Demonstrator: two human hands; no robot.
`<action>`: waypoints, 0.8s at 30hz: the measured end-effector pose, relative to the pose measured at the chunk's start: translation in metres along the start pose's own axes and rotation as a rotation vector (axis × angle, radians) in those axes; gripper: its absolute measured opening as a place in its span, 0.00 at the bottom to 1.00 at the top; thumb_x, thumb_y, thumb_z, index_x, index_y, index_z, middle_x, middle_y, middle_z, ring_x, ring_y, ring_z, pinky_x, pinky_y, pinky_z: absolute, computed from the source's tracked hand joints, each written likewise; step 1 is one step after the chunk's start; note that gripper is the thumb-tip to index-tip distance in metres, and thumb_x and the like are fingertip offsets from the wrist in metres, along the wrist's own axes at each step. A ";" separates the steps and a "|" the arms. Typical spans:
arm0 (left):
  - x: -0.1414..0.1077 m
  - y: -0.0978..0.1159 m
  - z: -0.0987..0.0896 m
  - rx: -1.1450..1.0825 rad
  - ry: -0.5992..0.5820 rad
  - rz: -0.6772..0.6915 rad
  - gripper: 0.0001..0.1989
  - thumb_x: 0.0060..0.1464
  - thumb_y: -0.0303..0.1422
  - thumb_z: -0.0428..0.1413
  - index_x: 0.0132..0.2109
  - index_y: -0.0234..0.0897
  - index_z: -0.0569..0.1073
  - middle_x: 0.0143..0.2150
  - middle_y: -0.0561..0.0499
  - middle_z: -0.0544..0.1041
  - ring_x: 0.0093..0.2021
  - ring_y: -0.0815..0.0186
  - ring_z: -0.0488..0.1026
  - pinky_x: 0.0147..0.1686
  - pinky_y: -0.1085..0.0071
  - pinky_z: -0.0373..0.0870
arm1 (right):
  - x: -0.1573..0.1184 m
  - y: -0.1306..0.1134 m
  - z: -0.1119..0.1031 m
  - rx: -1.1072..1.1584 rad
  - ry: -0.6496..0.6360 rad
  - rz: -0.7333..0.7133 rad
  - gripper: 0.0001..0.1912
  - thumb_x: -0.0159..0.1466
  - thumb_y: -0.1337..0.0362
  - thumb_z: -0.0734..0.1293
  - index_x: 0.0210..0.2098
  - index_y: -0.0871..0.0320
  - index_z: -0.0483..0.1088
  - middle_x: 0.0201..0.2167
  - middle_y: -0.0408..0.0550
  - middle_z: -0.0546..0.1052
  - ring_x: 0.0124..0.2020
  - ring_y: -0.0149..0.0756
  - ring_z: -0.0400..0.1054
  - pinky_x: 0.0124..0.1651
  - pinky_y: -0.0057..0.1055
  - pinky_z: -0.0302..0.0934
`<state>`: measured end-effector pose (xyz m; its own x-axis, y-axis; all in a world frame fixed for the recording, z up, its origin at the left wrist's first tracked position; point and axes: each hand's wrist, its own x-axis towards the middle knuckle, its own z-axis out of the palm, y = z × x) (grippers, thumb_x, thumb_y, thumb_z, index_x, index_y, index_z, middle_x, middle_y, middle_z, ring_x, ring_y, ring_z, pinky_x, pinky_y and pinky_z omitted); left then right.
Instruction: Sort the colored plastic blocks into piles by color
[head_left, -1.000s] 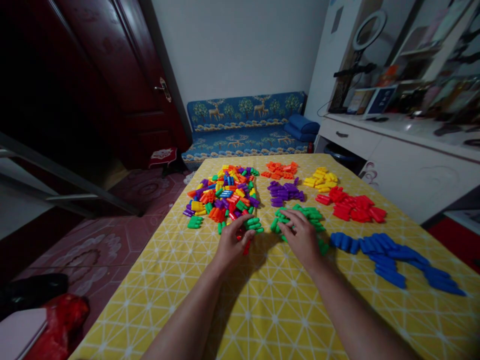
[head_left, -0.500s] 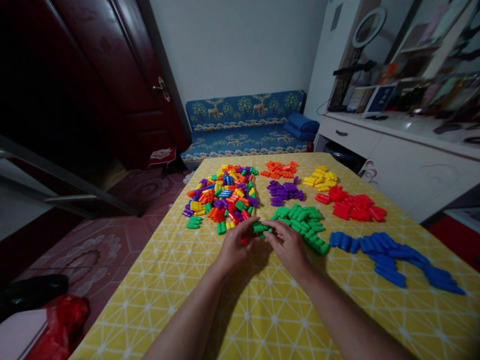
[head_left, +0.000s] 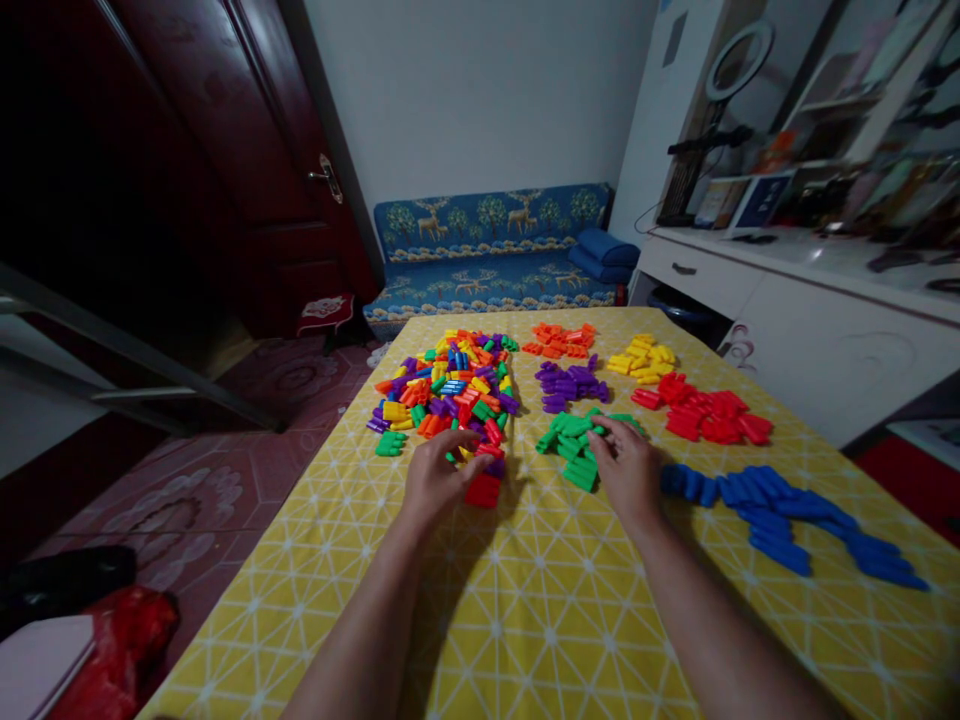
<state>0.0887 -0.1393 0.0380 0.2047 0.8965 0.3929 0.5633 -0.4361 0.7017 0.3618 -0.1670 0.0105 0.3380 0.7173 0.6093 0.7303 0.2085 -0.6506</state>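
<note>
A mixed heap of coloured plastic pieces (head_left: 450, 385) lies on the left half of the table. My left hand (head_left: 442, 470) is at its near edge, thumb and fingers apart, beside a red piece (head_left: 484, 490). My right hand (head_left: 624, 465) is over the right side of the green pile (head_left: 574, 440), its fingertips close together at a green piece; whether it grips the piece is unclear. Behind the green pile are a purple pile (head_left: 568, 384) and an orange pile (head_left: 559, 341). Farther right lie yellow (head_left: 642, 359), red (head_left: 705, 410) and blue (head_left: 795, 512) piles.
A yellow patterned cloth covers the table (head_left: 495, 620). Beyond its far edge stands a blue sofa (head_left: 487, 255). A white cabinet (head_left: 847, 320) is at the right, a dark red door (head_left: 225, 130) at the left. A metal frame (head_left: 150, 370) stands left of the table.
My hands have moved apart from the green pieces they held together. The right hand went right to the green pile; the left went left, uncovering the red piece.
</note>
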 end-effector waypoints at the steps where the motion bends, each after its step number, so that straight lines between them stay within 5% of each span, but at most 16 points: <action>1: -0.001 0.001 -0.003 0.053 -0.076 0.036 0.19 0.48 0.45 0.63 0.44 0.39 0.79 0.39 0.46 0.80 0.37 0.60 0.76 0.36 0.67 0.72 | 0.000 0.000 0.000 -0.006 0.007 -0.004 0.15 0.63 0.61 0.63 0.45 0.60 0.74 0.35 0.53 0.74 0.30 0.37 0.68 0.37 0.38 0.68; 6: -0.007 0.002 0.000 0.223 -0.322 0.231 0.38 0.36 0.44 0.70 0.58 0.43 0.73 0.54 0.40 0.73 0.52 0.50 0.70 0.50 0.56 0.70 | -0.002 -0.008 0.000 0.021 0.062 -0.007 0.18 0.62 0.63 0.64 0.52 0.58 0.69 0.46 0.57 0.71 0.32 0.35 0.69 0.35 0.36 0.69; 10: -0.008 0.001 0.012 0.272 -0.275 0.257 0.25 0.49 0.32 0.61 0.56 0.42 0.74 0.53 0.43 0.74 0.52 0.55 0.69 0.49 0.61 0.69 | -0.009 -0.019 0.002 0.050 0.045 -0.046 0.16 0.64 0.64 0.63 0.51 0.57 0.69 0.49 0.57 0.70 0.33 0.36 0.69 0.37 0.38 0.70; 14: -0.004 0.001 0.018 0.372 -0.194 0.191 0.18 0.48 0.23 0.55 0.45 0.41 0.79 0.45 0.46 0.77 0.46 0.57 0.71 0.44 0.63 0.69 | -0.017 -0.029 0.006 0.120 -0.041 -0.088 0.15 0.66 0.64 0.61 0.51 0.56 0.69 0.51 0.57 0.70 0.35 0.36 0.69 0.40 0.39 0.70; 19: -0.001 0.000 0.019 0.383 -0.062 0.218 0.11 0.52 0.27 0.57 0.43 0.39 0.79 0.39 0.45 0.79 0.41 0.57 0.72 0.42 0.62 0.67 | -0.025 -0.039 0.009 0.189 -0.147 -0.129 0.13 0.66 0.64 0.61 0.48 0.54 0.72 0.47 0.54 0.73 0.35 0.37 0.71 0.37 0.36 0.70; 24: -0.007 0.008 0.029 0.060 -0.083 0.379 0.09 0.58 0.31 0.55 0.45 0.38 0.77 0.38 0.45 0.79 0.39 0.62 0.73 0.39 0.67 0.68 | -0.033 -0.052 0.011 0.298 -0.347 -0.194 0.15 0.66 0.61 0.64 0.52 0.51 0.70 0.46 0.51 0.75 0.38 0.37 0.73 0.38 0.33 0.71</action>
<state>0.1150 -0.1467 0.0232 0.4694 0.6772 0.5666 0.4809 -0.7342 0.4792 0.3065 -0.1941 0.0193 -0.0420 0.8149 0.5781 0.5415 0.5048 -0.6722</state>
